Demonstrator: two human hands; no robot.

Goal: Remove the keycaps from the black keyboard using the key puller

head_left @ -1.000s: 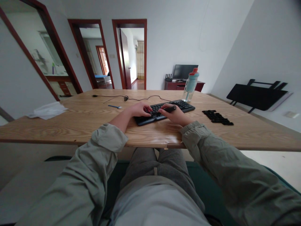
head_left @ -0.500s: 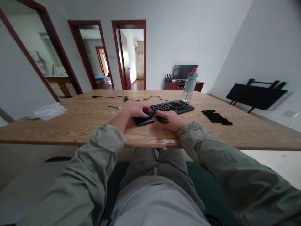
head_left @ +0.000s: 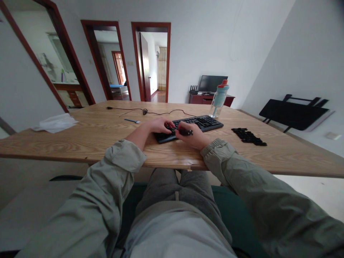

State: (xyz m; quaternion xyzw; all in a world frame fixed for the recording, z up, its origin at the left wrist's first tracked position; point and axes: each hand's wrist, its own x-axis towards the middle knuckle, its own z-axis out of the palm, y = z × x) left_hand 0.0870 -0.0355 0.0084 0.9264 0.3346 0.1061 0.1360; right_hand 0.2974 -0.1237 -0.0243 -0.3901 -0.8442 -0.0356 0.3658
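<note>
A black keyboard [head_left: 209,122] lies at a slant on the wooden table, and some of its key places look bare. My left hand [head_left: 159,125] is at the keyboard's left part, thumb and fingers bent together against it; the fingertips are small and partly hidden. My right hand [head_left: 194,135] is closed round a screwdriver-like tool with a dark handle [head_left: 186,132]. Its working tip is hidden between the two hands, close to the keys. Several loose black keycaps [head_left: 248,136] lie in a cluster right of the keyboard.
Behind the keyboard's right end stands a clear water bottle [head_left: 219,99] with a red lid. The keyboard's cable [head_left: 161,113] runs along the far side of the table [head_left: 107,143]. A small blue brush [head_left: 131,121] and white tissue [head_left: 56,123] lie to the left.
My view has shifted and tilted slightly. My right hand has turned a little with the tool, staying over the same part of the keyboard. My left hand has hardly moved.
</note>
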